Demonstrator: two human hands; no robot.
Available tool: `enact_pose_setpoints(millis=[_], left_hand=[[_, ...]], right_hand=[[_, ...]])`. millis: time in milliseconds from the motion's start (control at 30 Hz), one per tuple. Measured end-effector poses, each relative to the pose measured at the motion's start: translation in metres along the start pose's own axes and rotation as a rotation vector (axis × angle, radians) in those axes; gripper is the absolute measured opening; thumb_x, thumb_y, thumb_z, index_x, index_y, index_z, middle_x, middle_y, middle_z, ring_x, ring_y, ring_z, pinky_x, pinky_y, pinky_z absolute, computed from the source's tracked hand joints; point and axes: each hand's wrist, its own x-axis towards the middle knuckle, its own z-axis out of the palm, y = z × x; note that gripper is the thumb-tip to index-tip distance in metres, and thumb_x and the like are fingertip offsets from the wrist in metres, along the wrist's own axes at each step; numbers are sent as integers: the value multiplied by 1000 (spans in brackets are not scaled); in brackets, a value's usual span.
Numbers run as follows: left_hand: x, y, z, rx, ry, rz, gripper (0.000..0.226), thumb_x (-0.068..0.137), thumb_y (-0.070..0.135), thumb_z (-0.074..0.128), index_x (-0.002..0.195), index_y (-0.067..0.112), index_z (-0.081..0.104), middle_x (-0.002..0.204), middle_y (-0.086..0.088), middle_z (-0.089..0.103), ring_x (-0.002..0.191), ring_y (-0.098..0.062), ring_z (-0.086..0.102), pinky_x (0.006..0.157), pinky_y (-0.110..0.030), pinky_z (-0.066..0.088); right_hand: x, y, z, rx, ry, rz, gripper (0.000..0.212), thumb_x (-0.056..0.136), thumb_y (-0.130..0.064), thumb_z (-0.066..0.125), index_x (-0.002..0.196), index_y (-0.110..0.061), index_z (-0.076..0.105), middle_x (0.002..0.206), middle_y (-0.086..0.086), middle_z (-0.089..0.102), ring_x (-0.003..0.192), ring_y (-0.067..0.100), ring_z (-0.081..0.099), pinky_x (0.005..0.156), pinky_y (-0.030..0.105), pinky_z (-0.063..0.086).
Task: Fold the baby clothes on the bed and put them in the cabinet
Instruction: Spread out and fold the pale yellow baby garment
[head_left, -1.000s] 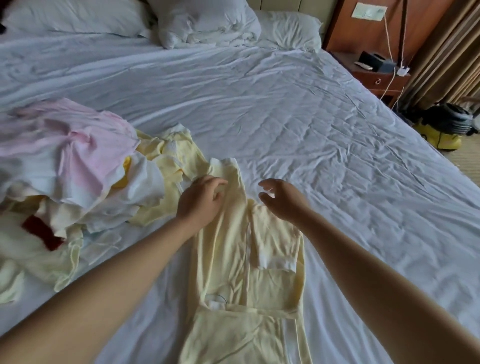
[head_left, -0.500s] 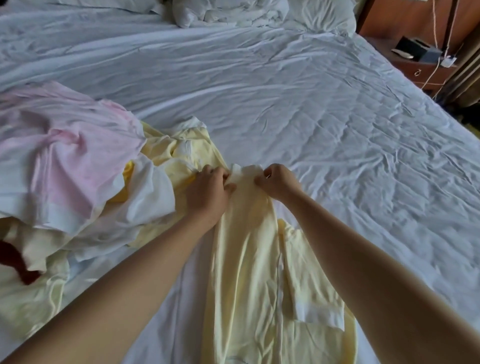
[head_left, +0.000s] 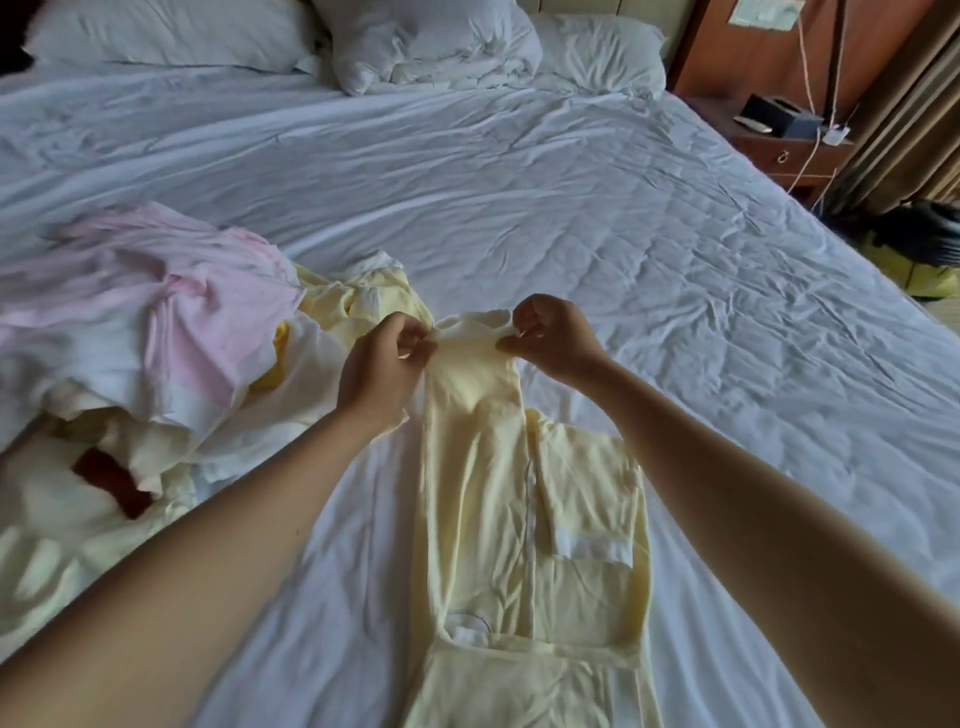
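Item: yellow romper (head_left: 483, 467), flat on bed (head_left: 519, 208), beside unfolded pile (head_left: 156, 338). Change: we now pinch far cuff (head_left: 470, 332), left hand (head_left: 382, 364) and right hand (head_left: 553, 338); grip clamped, cuff lifted. Likely fold-back next.

i can read no text from here. the pale paper notice (head_left: 763, 11) on the brown wooden wall panel (head_left: 727, 57) is too blurred.

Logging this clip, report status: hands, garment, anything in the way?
Pinching far end of yellow garment: left hand, right hand. It lies on the bed, sleeve folded in. Unfolded clothes pile close beside left hand.
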Motion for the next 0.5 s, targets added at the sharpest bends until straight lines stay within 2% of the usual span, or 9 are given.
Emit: enact_pose_setpoints(millis=[67,167,233,333,400,500], left_hand=[[-19,5,-16,11,-59,69,12,89,24,70,91,24,58,86,17,62,89,-10,65,80,-28,50],[-51,6,-34,96,-146,172,11,88,24,71,93,23,61,89,16,67,92,-8,68,79,-29,53],[-73,6,-41,224,-203,246,10,89,27,69,97,22,64,93,14,70,91,-9,68,77,-31,53],[-101,5,-43,424,-247,322,10,88,26,68,98,24,68,95,8,73,89,-18,68,71,-30,50],[-115,2,-40,471,-301,354,11,86,22,69,96,23,70,96,5,73,88,-21,68,71,-29,48],[-126,-5,-31,567,-414,431,13,81,13,67,91,21,70,97,5,70,92,-20,67,70,-28,48]], right_hand=[[-26,-10,-9,-18,-22,-56,33,70,-11,83,71,-26,54,73,-13,58,70,4,57,70,21,48],[-68,-16,-17,-102,-70,-108,26,70,-14,83,79,-23,60,76,-17,60,72,-11,54,67,10,42],[-95,-15,-17,-183,-107,-128,22,71,-19,81,83,-24,64,86,-16,62,73,-13,52,68,14,42],[-129,-6,-9,-330,-154,-177,18,74,-24,76,87,-28,64,99,-13,63,77,0,57,67,27,46],[-148,2,-1,-463,-181,-196,14,78,-28,69,90,-30,62,105,-12,62,91,10,60,65,27,42],[-166,16,9,-528,-255,-205,12,82,-28,64,93,-31,64,115,-14,62,107,11,59,75,25,43]])
